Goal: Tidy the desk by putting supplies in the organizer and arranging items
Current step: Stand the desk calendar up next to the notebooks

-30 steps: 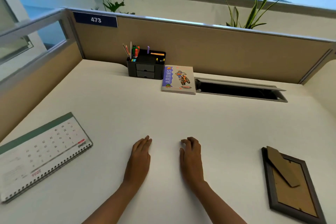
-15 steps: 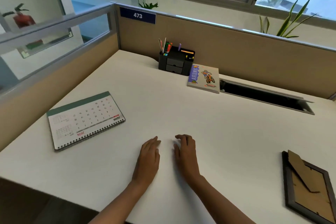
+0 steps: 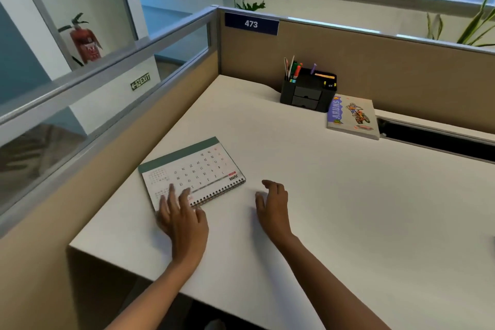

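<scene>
A spiral-bound desk calendar [image 3: 195, 169] with a green top band lies flat on the white desk [image 3: 334, 195] at the left. My left hand [image 3: 182, 217] is over its near corner, fingers spread and blurred, touching the page. To the right of the calendar, my right hand [image 3: 273, 206] rests on the bare desk with loosely curled fingers and holds nothing. A black organizer [image 3: 308, 91] with pens and markers stands at the back against the partition. A notebook [image 3: 352, 116] with a motorbike cover lies right beside it.
Beige partition walls [image 3: 401, 72] close the desk at the back and left. A dark cable slot [image 3: 439, 139] runs along the back right. The desk's front edge drops off below my left forearm.
The view has turned left, so the picture frame has left the view. My left hand has moved left from the bare desk onto the calendar's near corner. My right hand stayed on the desk.
</scene>
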Action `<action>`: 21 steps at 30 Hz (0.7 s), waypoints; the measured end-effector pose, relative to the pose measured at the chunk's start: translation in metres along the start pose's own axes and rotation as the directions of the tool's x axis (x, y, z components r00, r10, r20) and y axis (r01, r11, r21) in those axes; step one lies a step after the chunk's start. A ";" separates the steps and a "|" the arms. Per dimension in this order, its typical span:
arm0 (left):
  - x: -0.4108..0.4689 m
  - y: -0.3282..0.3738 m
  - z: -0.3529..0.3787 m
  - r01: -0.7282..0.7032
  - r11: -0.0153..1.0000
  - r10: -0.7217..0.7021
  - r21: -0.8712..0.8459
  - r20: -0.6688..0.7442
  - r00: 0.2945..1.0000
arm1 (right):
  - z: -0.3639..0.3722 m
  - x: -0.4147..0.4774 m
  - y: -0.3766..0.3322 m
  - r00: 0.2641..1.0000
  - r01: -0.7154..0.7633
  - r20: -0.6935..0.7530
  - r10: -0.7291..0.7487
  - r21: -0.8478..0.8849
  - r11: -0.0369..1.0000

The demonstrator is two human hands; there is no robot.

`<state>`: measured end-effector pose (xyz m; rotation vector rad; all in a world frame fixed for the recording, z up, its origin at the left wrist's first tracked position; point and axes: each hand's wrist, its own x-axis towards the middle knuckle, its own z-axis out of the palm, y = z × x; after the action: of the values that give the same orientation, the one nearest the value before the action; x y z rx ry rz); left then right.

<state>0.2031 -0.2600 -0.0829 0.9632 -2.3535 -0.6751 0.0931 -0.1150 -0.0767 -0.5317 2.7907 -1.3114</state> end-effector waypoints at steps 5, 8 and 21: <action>0.029 -0.025 -0.028 0.409 0.905 -0.387 -0.113 0.175 0.905 | 0.030 0.026 -0.027 0.981 -0.136 0.137 0.134 0.006 0.991; 0.035 -0.032 -0.034 0.409 0.878 -0.348 -0.247 0.256 0.902 | 0.044 0.038 -0.042 0.978 -0.176 0.114 0.173 0.009 0.984; 0.064 -0.023 -0.055 0.645 0.550 -0.520 -0.531 0.386 0.762 | 0.026 0.058 -0.042 0.813 -0.559 0.179 0.553 0.502 0.659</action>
<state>0.2085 -0.3358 -0.0390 1.3855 -1.6381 -1.7717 0.0550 -0.1775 -0.0543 0.3301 2.1073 -1.7650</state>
